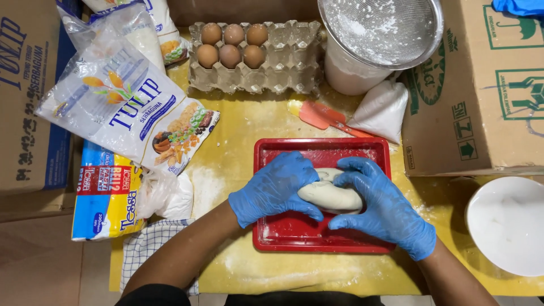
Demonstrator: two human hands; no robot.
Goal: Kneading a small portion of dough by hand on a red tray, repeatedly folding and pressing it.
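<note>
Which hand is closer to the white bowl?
The right hand. It rests on the dough in the red tray, just left of the white bowl. The left hand is farther off, across the dough.

This looks like a small baking workspace, perhaps a home kitchen or a cottage bakery. A floured yellow tabletop point(238, 141) carries an egg tray point(283, 68), flour bags point(122, 107), a sieve over a tub point(379, 25) and a spatula point(320, 116), while cardboard cartons point(487, 102) crowd both sides like stock.
</note>
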